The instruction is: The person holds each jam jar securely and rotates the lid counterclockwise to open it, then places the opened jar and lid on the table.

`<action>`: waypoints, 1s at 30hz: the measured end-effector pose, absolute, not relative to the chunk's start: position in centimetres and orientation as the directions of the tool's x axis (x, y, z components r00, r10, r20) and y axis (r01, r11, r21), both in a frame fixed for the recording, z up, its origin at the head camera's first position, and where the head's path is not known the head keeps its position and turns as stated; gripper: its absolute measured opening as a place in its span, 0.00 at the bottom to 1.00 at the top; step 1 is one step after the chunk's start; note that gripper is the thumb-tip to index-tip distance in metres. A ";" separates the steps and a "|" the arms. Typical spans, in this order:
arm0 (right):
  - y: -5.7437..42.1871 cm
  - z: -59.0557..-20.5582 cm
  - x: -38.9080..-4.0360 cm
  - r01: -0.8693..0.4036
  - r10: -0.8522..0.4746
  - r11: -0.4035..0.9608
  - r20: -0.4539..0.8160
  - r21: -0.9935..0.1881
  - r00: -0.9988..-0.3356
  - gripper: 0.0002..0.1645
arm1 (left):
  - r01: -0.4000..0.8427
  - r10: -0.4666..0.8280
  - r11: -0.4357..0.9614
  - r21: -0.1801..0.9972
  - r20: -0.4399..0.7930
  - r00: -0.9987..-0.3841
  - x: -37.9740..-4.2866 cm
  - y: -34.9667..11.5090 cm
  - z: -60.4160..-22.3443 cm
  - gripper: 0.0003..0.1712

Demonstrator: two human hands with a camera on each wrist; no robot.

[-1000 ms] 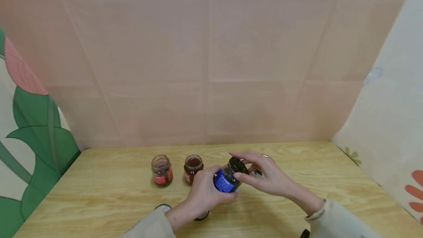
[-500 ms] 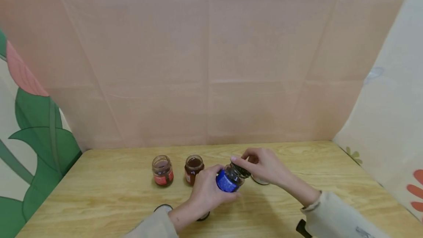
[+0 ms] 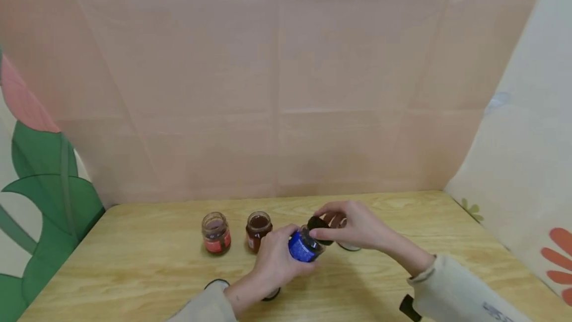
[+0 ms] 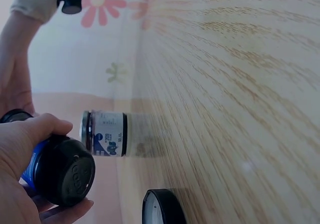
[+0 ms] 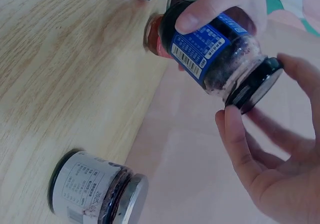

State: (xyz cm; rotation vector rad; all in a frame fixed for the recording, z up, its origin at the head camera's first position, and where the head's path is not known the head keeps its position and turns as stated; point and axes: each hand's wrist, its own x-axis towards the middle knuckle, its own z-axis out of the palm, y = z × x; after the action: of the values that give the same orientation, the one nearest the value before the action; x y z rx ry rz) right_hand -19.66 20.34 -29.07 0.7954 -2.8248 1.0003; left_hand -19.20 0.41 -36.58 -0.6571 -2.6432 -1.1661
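My left hand (image 3: 278,258) grips a glass jar (image 3: 301,247) with a blue label, its fingers around the body. The jar is tilted to the right, off the table, and its dark base faces the left wrist view. At its mouth sits a black lid (image 5: 255,85), which my right hand (image 3: 359,227) pinches by the rim between thumb and fingertips. Dark residue coats the glass below the lid. Just behind the left hand stands a lidless jar (image 3: 258,227) of dark red content, partly covered by that hand.
Another lidless jar (image 3: 216,235) with a red label stands farther left. Beyond the right hand is a white-labelled jar (image 5: 87,189) with a silvery lid. Two loose lids lie near the left forearm, one lid (image 3: 217,283) left of it, another lid (image 3: 272,294) right of it.
The right hand has shifted its fingers around the lid's rim, its thumb now at the near side. The left hand keeps its hold on the blue-labelled jar nearly in place.
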 end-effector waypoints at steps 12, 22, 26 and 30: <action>20.9 -29.8 -19.7 -0.657 -0.633 0.490 0.286 -0.572 -0.720 0.29 | 0.426 0.321 0.598 0.679 0.284 -0.904 -19.2 0.4 -36.6 0.35; 21.0 -30.0 -19.4 -0.646 -0.602 0.498 0.305 -0.579 -0.738 0.29 | 0.400 0.308 0.574 0.714 0.264 -0.914 -19.3 0.2 -36.7 0.36; 21.4 -30.0 -19.0 -0.581 -0.533 0.527 0.292 -0.620 -0.794 0.29 | 0.389 0.273 0.569 0.725 0.280 -0.921 -19.5 0.5 -36.8 0.36; 22.0 -30.1 -18.7 -0.495 -0.436 0.550 0.275 -0.672 -0.857 0.30 | 0.372 0.244 0.542 0.754 0.283 -0.928 -19.8 1.1 -37.0 0.36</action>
State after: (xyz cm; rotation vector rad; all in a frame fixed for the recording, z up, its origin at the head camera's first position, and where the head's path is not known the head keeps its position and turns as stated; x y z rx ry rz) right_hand -18.70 21.98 -30.15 0.8120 -2.6985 1.2076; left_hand -19.75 1.08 -36.96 -0.5289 -2.6299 -1.3375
